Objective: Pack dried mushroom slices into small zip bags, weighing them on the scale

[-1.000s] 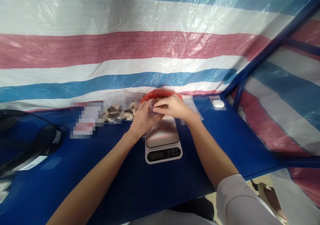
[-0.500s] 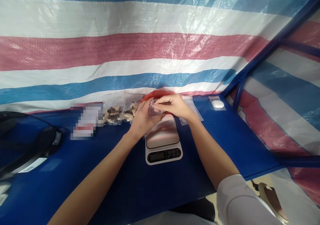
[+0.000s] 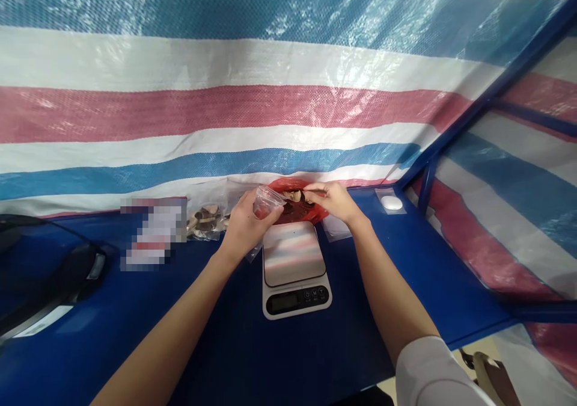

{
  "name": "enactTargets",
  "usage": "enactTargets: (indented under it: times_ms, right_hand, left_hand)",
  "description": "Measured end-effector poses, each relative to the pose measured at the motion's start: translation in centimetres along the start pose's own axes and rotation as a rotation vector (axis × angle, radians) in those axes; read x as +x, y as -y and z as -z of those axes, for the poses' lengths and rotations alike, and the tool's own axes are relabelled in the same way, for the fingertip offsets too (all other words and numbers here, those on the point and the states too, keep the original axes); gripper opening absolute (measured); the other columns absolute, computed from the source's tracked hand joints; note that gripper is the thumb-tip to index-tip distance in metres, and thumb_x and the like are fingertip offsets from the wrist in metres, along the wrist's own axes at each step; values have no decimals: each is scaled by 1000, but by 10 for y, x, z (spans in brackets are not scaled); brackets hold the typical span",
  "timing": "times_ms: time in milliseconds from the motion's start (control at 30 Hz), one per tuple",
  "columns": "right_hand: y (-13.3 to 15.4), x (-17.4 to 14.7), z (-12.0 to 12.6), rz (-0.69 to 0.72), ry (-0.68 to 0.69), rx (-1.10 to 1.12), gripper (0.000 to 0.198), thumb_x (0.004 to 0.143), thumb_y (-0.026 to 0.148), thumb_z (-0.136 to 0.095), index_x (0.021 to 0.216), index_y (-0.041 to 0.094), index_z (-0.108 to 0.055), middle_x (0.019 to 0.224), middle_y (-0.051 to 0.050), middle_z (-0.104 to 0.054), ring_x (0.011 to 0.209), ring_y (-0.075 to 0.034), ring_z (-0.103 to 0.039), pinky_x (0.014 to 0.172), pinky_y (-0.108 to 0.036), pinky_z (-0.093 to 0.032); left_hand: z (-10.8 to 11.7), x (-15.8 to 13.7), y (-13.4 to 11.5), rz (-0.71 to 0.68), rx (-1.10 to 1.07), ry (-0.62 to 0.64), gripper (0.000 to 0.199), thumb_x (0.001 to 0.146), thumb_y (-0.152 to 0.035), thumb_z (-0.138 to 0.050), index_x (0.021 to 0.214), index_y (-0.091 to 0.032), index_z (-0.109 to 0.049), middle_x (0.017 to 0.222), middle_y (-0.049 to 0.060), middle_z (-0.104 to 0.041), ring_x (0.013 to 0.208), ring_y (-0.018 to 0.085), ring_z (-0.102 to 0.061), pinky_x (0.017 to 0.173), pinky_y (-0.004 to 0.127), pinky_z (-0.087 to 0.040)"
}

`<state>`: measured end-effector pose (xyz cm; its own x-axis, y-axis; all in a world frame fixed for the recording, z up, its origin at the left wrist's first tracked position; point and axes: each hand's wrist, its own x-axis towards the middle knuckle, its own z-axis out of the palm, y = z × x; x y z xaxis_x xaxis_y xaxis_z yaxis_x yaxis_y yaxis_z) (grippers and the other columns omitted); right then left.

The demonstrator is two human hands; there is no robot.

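Striped tarp [image 3: 270, 111], red/white/blue, stands along the bench's back edge. Bench [image 3: 444, 273] is blue. Blue bar [image 3: 455, 130] runs up at a slant from near its back right corner.

Black strap-like object [image 3: 67, 279] at the bench's left edge, partly cut off by the view, exact type unclear. Kitchen scale [image 3: 294, 255] between back and front edges, control strip toward the front edge, display dark. Pale flat sheet [image 3: 153, 231] near the back edge, left part, pixelated, unreadable.

Red bag [image 3: 283, 183] spread open at the back edge, just behind the scale. That's where the brown slices [image 3: 295, 196] are, loose inside.

Left hand [image 3: 247, 222] grasps a clear bag [image 3: 270, 198] by its upper part, mouth spread, right beside the red bag. Right hand [image 3: 338, 201] is over the red bag's right side, thumb and finger drawn together at the slices; can't tell if one is pinched.

Filled clear pouch [image 3: 206, 221], similar slices inside, near the back edge, left of the left hand. Flat clear sleeve [image 3: 336, 228] just right of the scale. Smallest: white rounded item [image 3: 391, 203] with clear film around it, near the back right corner.
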<state>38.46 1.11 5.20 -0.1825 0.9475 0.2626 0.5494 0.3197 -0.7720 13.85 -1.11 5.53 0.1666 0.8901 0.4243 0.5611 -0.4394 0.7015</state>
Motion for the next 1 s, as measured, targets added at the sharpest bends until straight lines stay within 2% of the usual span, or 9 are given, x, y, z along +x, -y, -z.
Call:
enactTargets:
  times_ms: [167, 400, 633, 800, 1000]
  right_hand:
    - [4, -1, -1, -61, 46, -392, 22, 95, 31, -58, 103, 27, -77, 101, -2, -79, 93, -21, -72, 85, -30, -49]
    - [12, 9, -10, -107, 133, -687, 26, 97, 30, -52, 110, 27, -75, 107, -6, -78, 95, -24, -71, 78, -30, -45]
    - [8, 15, -19, -123, 182, -741, 34, 98, 31, -53, 127, 24, -69, 116, -10, -76, 99, -26, -70, 85, -33, -49]
    - [4, 16, -24, -184, 189, -751, 33, 97, 31, -53, 126, 26, -69, 115, -10, -76, 101, -28, -70, 83, -34, -49]
    - [5, 13, -18, -96, 203, -680, 34, 93, 23, -54, 121, 25, -73, 114, -8, -77, 103, -26, -69, 87, -33, -49]
  left_hand:
    - [1, 1, 3, 5, -35, -6, 39, 82, -43, -72, 113, -21, -67, 99, 8, -73, 88, 26, -70, 85, 42, -57]
    - [1, 0, 4, -30, -23, 1, 39, 83, -44, -72, 113, -20, -68, 104, 9, -73, 95, 28, -69, 90, 44, -56]
    - [-2, -1, 5, -10, -35, 30, 42, 84, -45, -71, 117, -18, -68, 104, 9, -73, 95, 28, -69, 91, 45, -55]
    - [-5, -2, 6, 19, -51, 48, 47, 83, -47, -71, 120, -18, -68, 109, 10, -73, 101, 30, -69, 94, 46, -53]
    - [-4, 2, -3, 6, -44, 38, 43, 83, -44, -71, 118, -19, -68, 114, 10, -72, 104, 29, -68, 95, 44, -53]
